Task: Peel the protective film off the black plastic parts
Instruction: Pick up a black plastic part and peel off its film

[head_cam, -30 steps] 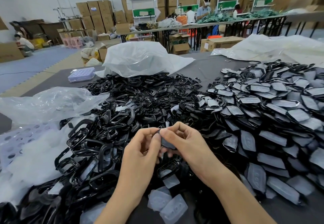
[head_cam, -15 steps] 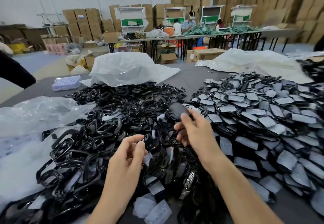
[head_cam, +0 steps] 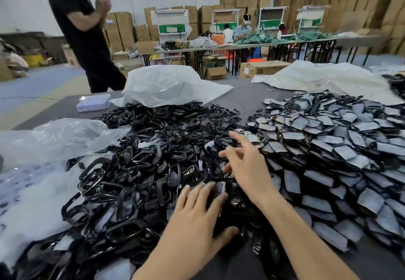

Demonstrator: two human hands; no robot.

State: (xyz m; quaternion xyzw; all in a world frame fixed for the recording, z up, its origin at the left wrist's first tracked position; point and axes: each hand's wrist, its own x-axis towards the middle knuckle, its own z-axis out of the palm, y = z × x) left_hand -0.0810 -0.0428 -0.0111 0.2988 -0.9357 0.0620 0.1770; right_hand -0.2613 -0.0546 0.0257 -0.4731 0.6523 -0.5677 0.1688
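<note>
A big heap of glossy black plastic frame parts [head_cam: 135,170] covers the left and middle of the dark table [head_cam: 245,100]. To the right lies a second heap of black parts with grey film on them [head_cam: 341,148]. My left hand [head_cam: 195,220] lies flat, fingers spread, on the black parts near the front. My right hand [head_cam: 245,163] hovers over the seam between the two heaps, fingers extended and loose, holding nothing. Peeled film pieces [head_cam: 116,268] lie at the front edge.
Crumpled clear plastic bags [head_cam: 168,84] lie at the back and on the left [head_cam: 57,135]. A small lilac tray [head_cam: 94,102] sits at the back left. A person in black [head_cam: 83,29] stands beyond the table. Cardboard boxes and work tables fill the background.
My right hand has let go of the black part it held up and now reaches forward empty. My left hand has dropped flat onto the pile. The view tilted up and a person came into sight.
</note>
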